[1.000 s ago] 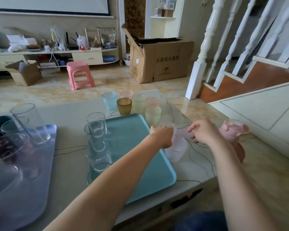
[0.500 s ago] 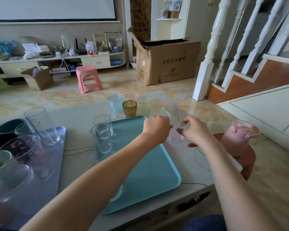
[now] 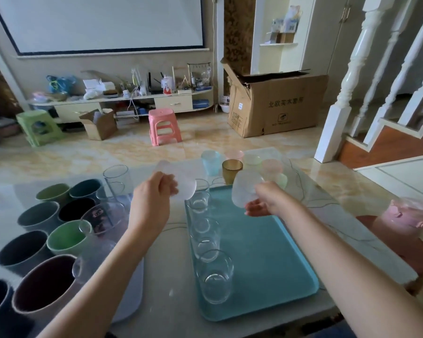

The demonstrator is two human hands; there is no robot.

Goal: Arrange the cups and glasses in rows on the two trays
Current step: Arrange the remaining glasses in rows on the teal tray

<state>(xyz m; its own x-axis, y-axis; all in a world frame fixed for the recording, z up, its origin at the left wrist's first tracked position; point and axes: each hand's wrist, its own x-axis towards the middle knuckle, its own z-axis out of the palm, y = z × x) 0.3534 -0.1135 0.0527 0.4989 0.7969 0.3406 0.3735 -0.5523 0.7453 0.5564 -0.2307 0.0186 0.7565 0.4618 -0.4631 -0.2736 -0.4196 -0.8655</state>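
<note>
A: How far along? Each hand, left hand [image 3: 154,196] and right hand [image 3: 266,201], grips one frosted cup [image 3: 244,189], lifted above the teal tray [image 3: 266,259].

B: Under the left grip, one row of clear glasses [image 3: 210,242] is placed; tinted cups [image 3: 232,167] beyond wait.

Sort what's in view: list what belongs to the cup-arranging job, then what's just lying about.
Job: teal tray, clear glasses, frosted cups in left hand and right hand, mugs, coloured cups.
Lying about: pink stool, cardboard box, pink jug.

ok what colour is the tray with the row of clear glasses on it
Teal blue tray, shown best in the head view.
</note>
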